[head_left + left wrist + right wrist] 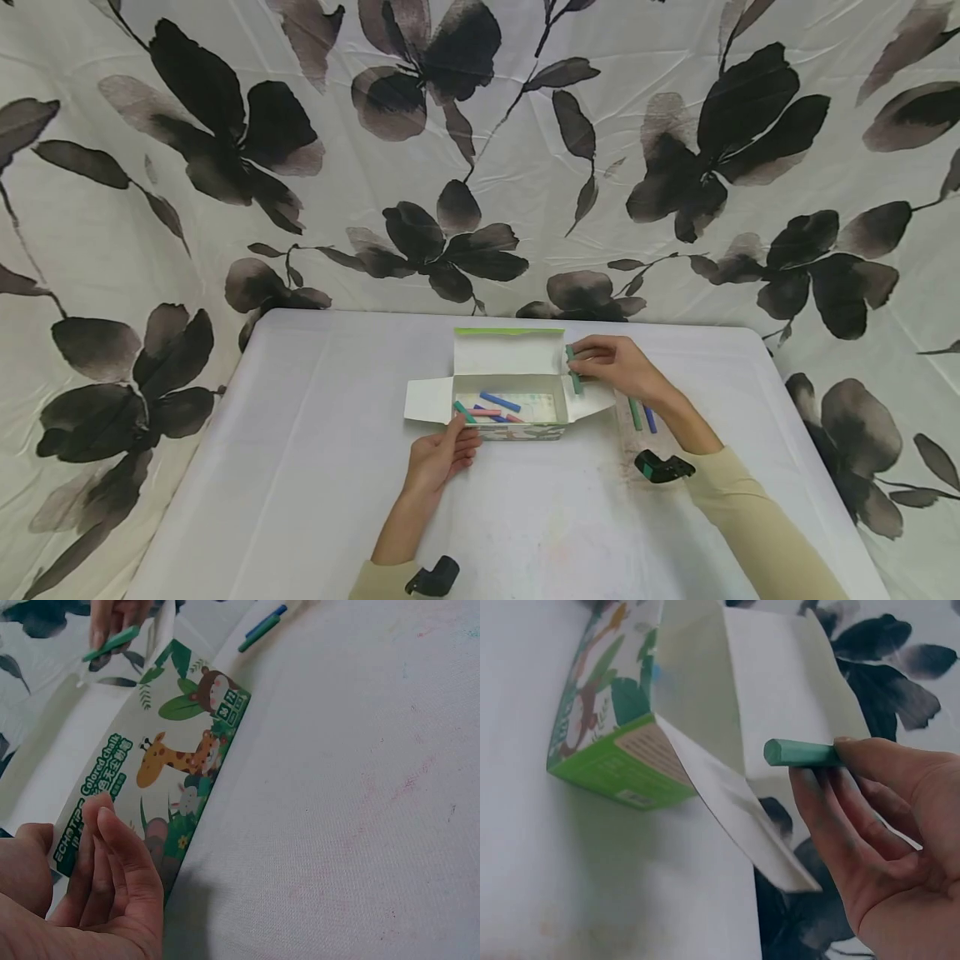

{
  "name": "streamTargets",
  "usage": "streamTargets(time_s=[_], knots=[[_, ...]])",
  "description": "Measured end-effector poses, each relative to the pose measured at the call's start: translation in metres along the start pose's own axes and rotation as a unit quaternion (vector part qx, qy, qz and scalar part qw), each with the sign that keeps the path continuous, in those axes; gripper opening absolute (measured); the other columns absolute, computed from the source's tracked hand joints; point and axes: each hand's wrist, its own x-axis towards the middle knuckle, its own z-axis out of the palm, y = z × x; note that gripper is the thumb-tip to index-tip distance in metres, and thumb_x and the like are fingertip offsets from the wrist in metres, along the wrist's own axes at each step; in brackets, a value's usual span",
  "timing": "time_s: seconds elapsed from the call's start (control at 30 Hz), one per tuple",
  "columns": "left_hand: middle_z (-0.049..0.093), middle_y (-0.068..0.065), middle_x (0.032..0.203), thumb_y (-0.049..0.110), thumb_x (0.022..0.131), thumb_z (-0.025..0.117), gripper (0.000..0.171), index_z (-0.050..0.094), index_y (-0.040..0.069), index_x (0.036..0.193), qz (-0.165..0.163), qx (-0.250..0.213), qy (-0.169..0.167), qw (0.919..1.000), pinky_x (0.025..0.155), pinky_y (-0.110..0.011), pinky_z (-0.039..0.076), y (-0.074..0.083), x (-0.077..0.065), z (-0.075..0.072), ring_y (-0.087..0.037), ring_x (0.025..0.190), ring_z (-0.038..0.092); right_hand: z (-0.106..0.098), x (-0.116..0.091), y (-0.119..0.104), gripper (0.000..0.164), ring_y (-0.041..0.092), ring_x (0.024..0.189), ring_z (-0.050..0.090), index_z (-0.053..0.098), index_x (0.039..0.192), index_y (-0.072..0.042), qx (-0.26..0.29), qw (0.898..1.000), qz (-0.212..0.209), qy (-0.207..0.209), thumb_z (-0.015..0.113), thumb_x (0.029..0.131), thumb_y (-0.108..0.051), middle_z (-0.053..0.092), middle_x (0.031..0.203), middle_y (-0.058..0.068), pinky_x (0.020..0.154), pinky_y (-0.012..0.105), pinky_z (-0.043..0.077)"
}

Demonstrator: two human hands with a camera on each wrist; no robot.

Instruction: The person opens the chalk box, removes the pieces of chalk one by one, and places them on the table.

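Note:
An open chalk box [536, 432] printed with cartoon animals stands on the table, its lid and side flaps spread. My left hand [438, 458] holds the box at its front left corner, thumb at the rim and fingers along the printed front. Between thumb and fingers, my right hand [618, 365] pinches a green chalk stick [799, 753] above the right flap [739, 806]. Inside the box lie several sticks, among them a blue chalk [500, 402], a pink chalk [483, 412] and another green chalk [465, 412] leaning near the left thumb.
To the right of the box, a green chalk [635, 415] and a blue chalk [649, 419] lie side by side on the white table [300, 500]. Chalk dust marks the cloth around them. A flower-printed curtain [450, 167] hangs behind the table.

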Motion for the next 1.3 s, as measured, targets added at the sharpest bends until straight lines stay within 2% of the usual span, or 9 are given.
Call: streamTargets(time_s=[0.23,0.3,0.4,0.67,0.8,1.07,1.3], knots=[[0.077,-0.007,0.092,0.037,0.103,0.065,0.051,0.07,-0.012,0.114,0.003,0.004,-0.005,1.0,0.07,-0.018,0.058,0.002,-0.001,0.001,-0.01,0.081,0.073,-0.021,-0.015,0.008,0.046,0.018,0.103,0.072,0.059,0.136,0.004,0.051,0.998,0.038,0.021,0.071,0.1,-0.022,0.069,0.123,0.021,0.093,0.037,0.059],[0.077,-0.007,0.092,0.037,0.104,0.064,0.051,0.07,-0.012,0.115,0.002,0.006,-0.004,1.0,0.07,-0.018,0.058,0.001,-0.001,0.001,-0.01,0.082,0.073,-0.026,-0.018,0.011,0.048,0.016,0.102,0.072,0.057,0.137,0.005,0.07,0.996,0.046,0.026,0.071,0.1,-0.022,0.068,0.125,0.023,0.096,0.041,0.058],[0.077,-0.007,0.092,0.037,0.104,0.064,0.051,0.069,-0.013,0.115,-0.003,0.004,-0.004,1.0,0.07,-0.018,0.058,0.0,0.0,0.001,-0.009,0.08,0.072,-0.034,-0.025,0.017,0.051,0.012,0.101,0.072,0.055,0.139,0.006,0.081,0.995,0.052,0.037,0.071,0.1,-0.023,0.065,0.129,0.025,0.098,0.04,0.057],[0.077,-0.009,0.091,0.036,0.103,0.065,0.05,0.069,-0.013,0.112,-0.01,-0.005,0.002,0.9999,0.066,-0.018,0.058,0.002,-0.001,0.002,-0.009,0.074,0.07,-0.05,-0.041,0.037,0.052,0.01,0.099,0.072,0.053,0.14,0.007,0.103,0.991,0.055,0.066,0.071,0.1,-0.021,0.07,0.123,0.014,0.095,0.033,0.058],[0.077,-0.009,0.092,0.035,0.103,0.065,0.049,0.069,-0.013,0.113,-0.005,-0.004,0.0,1.0,0.067,-0.018,0.058,0.002,-0.001,0.002,-0.009,0.076,0.071,-0.055,-0.051,0.046,0.056,0.008,0.1,0.071,0.051,0.142,0.008,0.097,0.99,0.065,0.082,0.071,0.1,-0.022,0.07,0.123,0.015,0.094,0.03,0.058],[0.077,-0.009,0.091,0.037,0.102,0.067,0.051,0.07,-0.013,0.112,-0.003,-0.007,0.006,1.0,0.067,-0.018,0.058,0.0,-0.001,0.0,-0.01,0.077,0.072,-0.059,-0.065,0.07,0.059,0.005,0.1,0.07,0.052,0.143,0.008,0.071,0.987,0.096,0.104,0.072,0.099,-0.026,0.07,0.124,0.016,0.098,0.034,0.056],[0.077,-0.008,0.091,0.031,0.105,0.062,0.046,0.069,-0.014,0.114,0.012,-0.007,-0.012,0.9998,0.07,-0.018,0.058,-0.001,0.001,0.001,-0.008,0.079,0.073,-0.065,-0.075,0.094,0.065,-0.003,0.096,0.066,0.056,0.141,0.005,0.016,0.981,0.147,0.129,0.073,0.097,-0.04,0.072,0.119,0.005,0.089,0.018,0.055]])
